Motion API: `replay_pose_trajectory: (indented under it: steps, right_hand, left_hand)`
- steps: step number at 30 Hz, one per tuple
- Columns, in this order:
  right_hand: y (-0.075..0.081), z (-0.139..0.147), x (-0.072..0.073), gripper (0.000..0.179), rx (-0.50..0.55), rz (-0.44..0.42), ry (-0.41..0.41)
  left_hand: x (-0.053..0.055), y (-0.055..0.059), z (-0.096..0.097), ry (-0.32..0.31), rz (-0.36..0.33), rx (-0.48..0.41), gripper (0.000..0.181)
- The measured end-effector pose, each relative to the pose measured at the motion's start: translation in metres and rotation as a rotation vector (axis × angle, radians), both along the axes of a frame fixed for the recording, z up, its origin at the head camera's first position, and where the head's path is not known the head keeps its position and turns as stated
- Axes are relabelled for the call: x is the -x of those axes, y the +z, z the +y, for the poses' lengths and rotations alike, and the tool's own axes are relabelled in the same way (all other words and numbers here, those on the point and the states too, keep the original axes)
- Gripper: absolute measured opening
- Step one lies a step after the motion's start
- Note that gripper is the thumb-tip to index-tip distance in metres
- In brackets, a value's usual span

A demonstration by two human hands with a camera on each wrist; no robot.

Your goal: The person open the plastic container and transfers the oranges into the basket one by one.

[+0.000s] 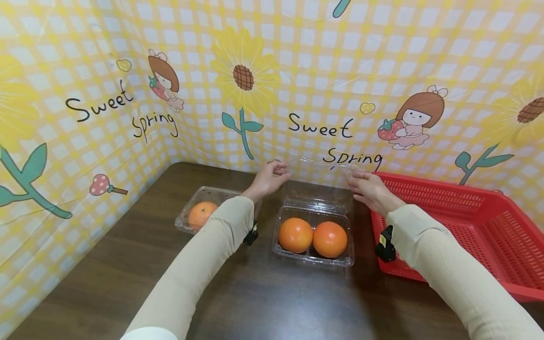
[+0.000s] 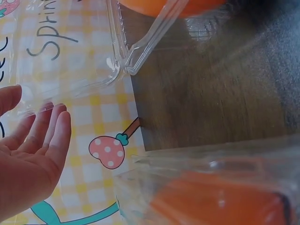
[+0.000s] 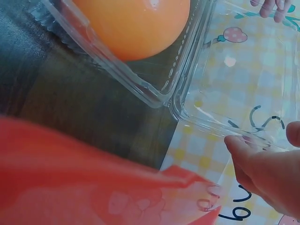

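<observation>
A clear plastic clamshell box [image 1: 312, 259] stands on the table with two oranges [image 1: 329, 239] side by side in its base. Its transparent lid [image 1: 316, 189] is raised, hinged at the back. My left hand [image 1: 270, 179] is at the lid's upper left corner, fingers extended and thumb apart from them; in the left wrist view the fingertips [image 2: 58, 112] meet the lid's edge. On the opposite side, my right hand [image 1: 374, 191] touches the lid's right edge. The right wrist view shows its index finger [image 3: 234, 145] along that edge, with the thumb apart.
Another clear box [image 1: 212, 192], with an orange [image 1: 202, 215] inside, sits to the left, partly hidden by my left sleeve. A red perforated basket [image 1: 446, 189] stands at the right, partly behind my right arm. A checked cloth [image 1: 272, 94] backs the brown table [image 1: 238, 302].
</observation>
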State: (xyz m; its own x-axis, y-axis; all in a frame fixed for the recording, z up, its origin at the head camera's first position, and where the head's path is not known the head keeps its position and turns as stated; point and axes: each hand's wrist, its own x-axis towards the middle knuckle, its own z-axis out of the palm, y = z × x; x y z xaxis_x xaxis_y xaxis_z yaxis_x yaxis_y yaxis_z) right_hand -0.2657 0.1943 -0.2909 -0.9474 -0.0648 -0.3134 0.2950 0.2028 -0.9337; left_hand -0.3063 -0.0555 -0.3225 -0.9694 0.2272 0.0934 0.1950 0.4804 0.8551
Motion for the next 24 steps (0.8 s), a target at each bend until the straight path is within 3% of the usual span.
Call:
replay_pose_trajectory:
  steps: [5, 9, 14, 24]
  right_hand:
    - [-0.001, 0.000, 0.002, 0.059, 0.007, -0.011, 0.049]
    - [-0.002, -0.001, 0.004, 0.058, 0.011, -0.030, 0.072]
    - [-0.004, -0.002, 0.004, 0.059, 0.002, -0.068, 0.059]
    - [-0.004, -0.004, -0.001, 0.060, 0.023, -0.082, 0.040]
  left_hand:
    - [0.001, -0.004, 0.000, 0.001, -0.014, -0.014, 0.042]
    - [0.000, -0.008, -0.002, -0.011, -0.013, 0.039, 0.045]
    - [-0.001, -0.011, -0.004, -0.065, -0.047, 0.120, 0.050]
    - [-0.006, -0.013, -0.004, -0.096, -0.083, 0.132, 0.053]
